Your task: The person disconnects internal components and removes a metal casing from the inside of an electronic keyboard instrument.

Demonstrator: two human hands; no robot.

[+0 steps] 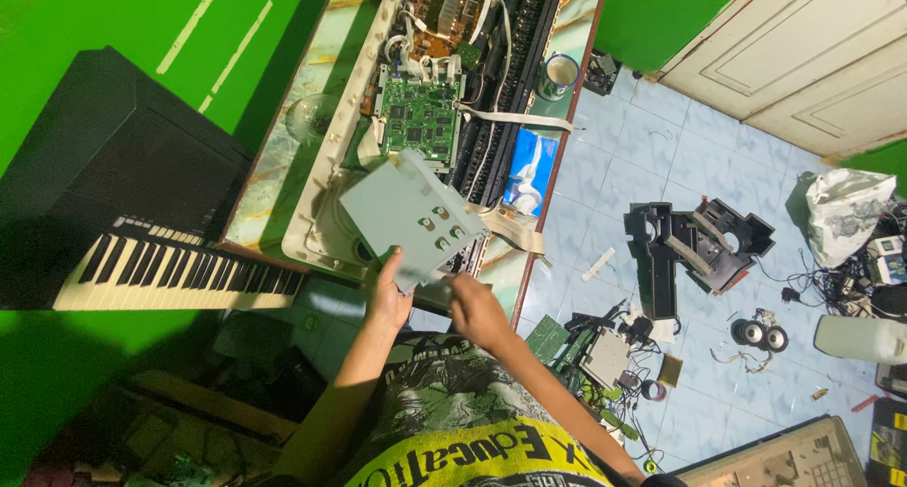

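Observation:
My left hand (pixel 388 293) grips the near corner of a flat grey metal plate (pixel 409 213) and holds it tilted above an opened electronic keyboard casing (pixel 326 194) on the table. My right hand (pixel 475 309) hovers just right of the plate's near edge, fingers curled, touching or almost touching it; I cannot tell which. Inside the casing a green circuit board (pixel 419 116) lies beyond the plate, with white ribbon cables (pixel 515 119) and a brown board (pixel 444 10) farther back.
A black keyboard with white and black keys (pixel 170 270) sits at the left. A mug (pixel 558 74) and a blue box (pixel 529 169) rest on the table's right edge. Black plastic parts (pixel 694 246), small speakers (pixel 761 334), circuit boards (pixel 586 350) and wires litter the tiled floor.

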